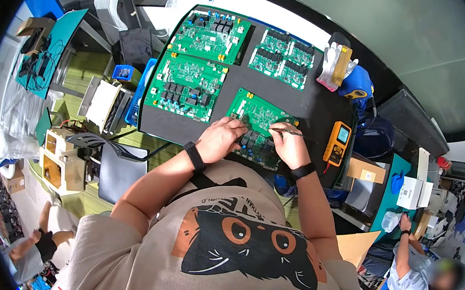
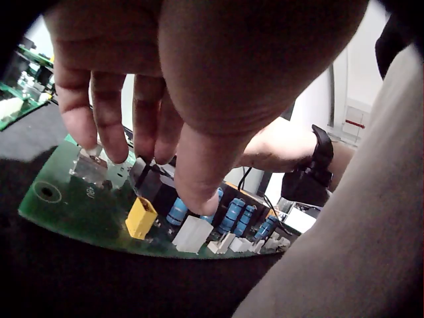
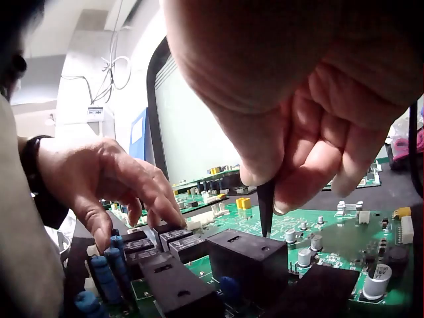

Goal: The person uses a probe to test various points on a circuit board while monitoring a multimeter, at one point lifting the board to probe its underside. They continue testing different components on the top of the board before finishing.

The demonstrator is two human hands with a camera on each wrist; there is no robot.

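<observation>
A green circuit board [image 1: 261, 114] lies before the person, carrying black relays [image 3: 246, 255] and blue cylindrical components [image 2: 233, 213]. The left hand [image 1: 220, 139] rests over its near left part. In the left wrist view, its thumb [image 2: 199, 189] touches the blue components, and its fingers reach down to the board near a white connector [image 2: 192, 234] and a yellow connector [image 2: 141, 218]. Between thumb and fingers, the right hand [image 1: 289, 145] pinches slim black tweezers [image 3: 265, 207]. Their tip points down just behind a large black relay, which hides where it ends.
Two large green boards [image 1: 207, 36] lie on the left of the dark mat [image 1: 327, 107], with a panel of smaller boards [image 1: 283, 57] at the back. An orange multimeter [image 1: 337, 144] is at the right, below a blue device [image 1: 357, 81]. Another person [image 1: 414, 272] sits far right.
</observation>
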